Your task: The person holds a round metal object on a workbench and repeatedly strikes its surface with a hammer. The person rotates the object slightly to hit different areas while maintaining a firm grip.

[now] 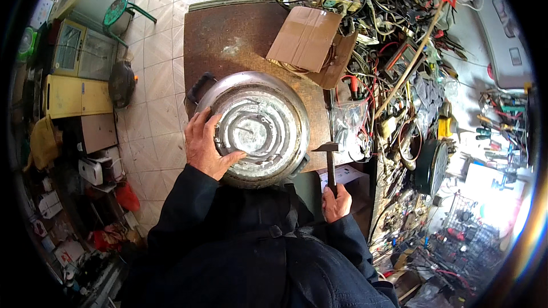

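Observation:
A round metal pot (268, 97) with side handles lies on the near part of the wooden table, its flat, worn face up. Curved ring-shaped ridges, probably a heating coil, run around that face. My left hand (206, 142) rests on the pot's left edge, fingers spread and thumb reaching over the face. To the right of the pot, my right hand (335, 202) is closed around the handle of a hammer (330, 159). The hammer's head is raised beside the table's near right corner, apart from the pot.
Folded cardboard (305, 37) lies on the wooden table (222, 28) behind the pot. Tangled cables and tools (394, 40) crowd the right side, with a long wooden stick (411, 60) across them. A green stool (117, 17) and cabinets (80, 94) stand at the left on the tiled floor.

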`<act>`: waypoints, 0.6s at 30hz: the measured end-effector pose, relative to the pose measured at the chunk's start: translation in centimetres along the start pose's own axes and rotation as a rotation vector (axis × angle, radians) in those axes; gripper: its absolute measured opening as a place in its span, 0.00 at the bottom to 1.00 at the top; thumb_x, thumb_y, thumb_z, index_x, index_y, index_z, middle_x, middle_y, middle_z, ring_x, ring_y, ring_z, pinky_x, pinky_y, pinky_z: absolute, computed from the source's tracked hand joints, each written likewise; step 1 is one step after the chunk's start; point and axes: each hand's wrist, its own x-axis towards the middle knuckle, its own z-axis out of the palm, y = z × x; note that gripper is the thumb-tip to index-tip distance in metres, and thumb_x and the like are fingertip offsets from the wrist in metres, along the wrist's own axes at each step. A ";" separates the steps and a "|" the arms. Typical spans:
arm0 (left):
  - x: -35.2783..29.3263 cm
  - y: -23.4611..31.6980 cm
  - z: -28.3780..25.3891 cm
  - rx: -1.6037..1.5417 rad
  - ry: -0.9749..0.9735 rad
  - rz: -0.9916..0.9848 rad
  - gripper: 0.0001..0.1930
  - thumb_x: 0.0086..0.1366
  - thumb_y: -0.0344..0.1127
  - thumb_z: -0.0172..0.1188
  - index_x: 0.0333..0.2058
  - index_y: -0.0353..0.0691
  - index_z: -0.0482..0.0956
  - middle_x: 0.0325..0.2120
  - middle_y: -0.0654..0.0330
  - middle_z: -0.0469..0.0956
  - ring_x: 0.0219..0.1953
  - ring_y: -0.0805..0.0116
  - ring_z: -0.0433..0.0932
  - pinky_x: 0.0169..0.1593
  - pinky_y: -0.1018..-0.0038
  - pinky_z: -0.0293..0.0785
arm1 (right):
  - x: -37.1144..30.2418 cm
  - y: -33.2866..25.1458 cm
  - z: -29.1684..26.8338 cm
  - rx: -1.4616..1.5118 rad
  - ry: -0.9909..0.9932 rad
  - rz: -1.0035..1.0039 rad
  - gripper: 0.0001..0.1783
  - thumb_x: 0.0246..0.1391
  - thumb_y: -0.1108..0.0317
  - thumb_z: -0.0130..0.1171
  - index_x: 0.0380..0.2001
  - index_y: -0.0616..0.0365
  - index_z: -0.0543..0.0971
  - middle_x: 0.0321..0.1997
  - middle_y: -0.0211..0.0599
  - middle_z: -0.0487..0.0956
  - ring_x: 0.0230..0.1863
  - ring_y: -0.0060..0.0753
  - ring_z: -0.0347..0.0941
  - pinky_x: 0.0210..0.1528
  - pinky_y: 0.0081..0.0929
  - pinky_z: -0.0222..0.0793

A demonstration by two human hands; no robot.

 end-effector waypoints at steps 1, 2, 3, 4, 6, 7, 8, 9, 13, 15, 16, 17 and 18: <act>-0.1 -0.1 0.1 0.011 -0.006 0.003 0.55 0.42 0.51 0.87 0.67 0.44 0.68 0.71 0.43 0.64 0.73 0.36 0.58 0.75 0.44 0.58 | -0.8 -0.1 0.6 0.023 0.042 -0.034 0.10 0.70 0.68 0.61 0.34 0.61 0.77 0.21 0.27 0.74 0.19 0.18 0.67 0.22 0.24 0.62; -0.1 -0.2 0.2 0.023 -0.011 0.006 0.54 0.43 0.52 0.87 0.67 0.44 0.68 0.71 0.43 0.64 0.73 0.36 0.58 0.75 0.44 0.58 | -1.5 -0.5 1.3 0.097 0.087 -0.071 0.10 0.71 0.68 0.60 0.35 0.63 0.77 0.22 0.28 0.75 0.20 0.18 0.68 0.22 0.23 0.63; -0.2 -0.3 0.2 0.034 -0.015 0.008 0.54 0.44 0.54 0.86 0.67 0.44 0.67 0.71 0.42 0.63 0.73 0.36 0.58 0.75 0.44 0.58 | -2.0 -1.0 1.7 0.077 0.092 -0.085 0.10 0.70 0.67 0.61 0.37 0.63 0.78 0.23 0.30 0.77 0.21 0.19 0.71 0.23 0.25 0.65; -0.2 -0.4 0.2 0.038 -0.018 0.019 0.54 0.46 0.54 0.86 0.68 0.43 0.67 0.71 0.42 0.63 0.73 0.35 0.58 0.75 0.44 0.57 | -2.6 -1.6 1.9 0.054 0.099 -0.098 0.11 0.70 0.65 0.62 0.40 0.64 0.79 0.23 0.32 0.78 0.22 0.20 0.73 0.25 0.26 0.68; -0.3 -0.6 0.3 0.030 -0.017 0.026 0.54 0.46 0.55 0.86 0.68 0.42 0.67 0.71 0.41 0.63 0.73 0.35 0.58 0.75 0.44 0.57 | -3.4 -2.3 2.1 -0.021 0.077 -0.079 0.14 0.70 0.63 0.64 0.44 0.65 0.81 0.26 0.36 0.80 0.26 0.25 0.78 0.30 0.28 0.72; -0.3 -0.7 0.3 0.026 -0.017 0.026 0.54 0.46 0.55 0.86 0.68 0.42 0.67 0.71 0.41 0.63 0.73 0.35 0.58 0.75 0.44 0.57 | -3.7 -1.7 2.4 -0.041 0.097 -0.117 0.14 0.70 0.62 0.64 0.44 0.65 0.81 0.26 0.36 0.80 0.27 0.25 0.78 0.31 0.29 0.72; -0.3 -0.8 0.4 0.025 -0.014 0.037 0.54 0.47 0.55 0.85 0.68 0.42 0.67 0.71 0.41 0.63 0.73 0.35 0.58 0.75 0.44 0.57 | -3.7 -0.6 2.9 -0.062 0.116 -0.155 0.14 0.70 0.62 0.64 0.44 0.65 0.81 0.26 0.37 0.80 0.28 0.26 0.78 0.32 0.30 0.72; -0.2 -0.8 0.6 0.025 -0.011 0.047 0.54 0.47 0.55 0.85 0.68 0.42 0.67 0.71 0.41 0.63 0.73 0.35 0.58 0.75 0.45 0.56 | -3.9 0.0 3.3 -0.083 0.135 -0.194 0.15 0.70 0.62 0.64 0.45 0.65 0.81 0.26 0.37 0.80 0.28 0.26 0.78 0.33 0.30 0.72; -0.2 -1.4 0.2 0.000 -0.014 0.089 0.53 0.49 0.55 0.84 0.69 0.41 0.66 0.70 0.40 0.63 0.73 0.35 0.57 0.75 0.45 0.56 | -4.6 0.3 3.7 0.068 0.149 -0.087 0.13 0.71 0.63 0.64 0.42 0.65 0.80 0.26 0.32 0.78 0.28 0.22 0.72 0.32 0.30 0.70; -0.3 -2.4 -0.1 -0.028 -0.037 0.108 0.48 0.54 0.49 0.80 0.70 0.41 0.66 0.72 0.45 0.64 0.73 0.40 0.58 0.76 0.48 0.57 | -4.5 0.5 3.7 0.205 0.172 0.003 0.16 0.72 0.62 0.63 0.34 0.63 0.77 0.23 0.27 0.75 0.22 0.17 0.68 0.25 0.25 0.64; -0.3 -2.7 -0.4 -0.032 -0.061 0.110 0.47 0.55 0.48 0.80 0.70 0.41 0.67 0.72 0.45 0.64 0.73 0.40 0.58 0.76 0.48 0.57 | -4.4 0.6 3.7 0.232 0.171 0.027 0.15 0.72 0.63 0.62 0.34 0.64 0.77 0.23 0.28 0.75 0.22 0.17 0.68 0.24 0.25 0.65; -0.3 -3.0 -0.8 -0.035 -0.085 0.112 0.45 0.57 0.47 0.79 0.70 0.41 0.68 0.72 0.46 0.64 0.73 0.40 0.58 0.76 0.49 0.57 | -4.2 0.8 3.7 0.259 0.169 0.050 0.14 0.72 0.64 0.60 0.35 0.64 0.76 0.23 0.29 0.76 0.21 0.18 0.69 0.23 0.25 0.65; -0.3 -3.5 -1.0 -0.037 -0.119 0.102 0.41 0.60 0.47 0.76 0.69 0.40 0.70 0.73 0.47 0.64 0.74 0.41 0.59 0.76 0.50 0.58 | -4.0 0.9 3.8 0.243 0.165 0.054 0.13 0.72 0.65 0.59 0.35 0.64 0.77 0.23 0.29 0.76 0.21 0.19 0.70 0.23 0.25 0.66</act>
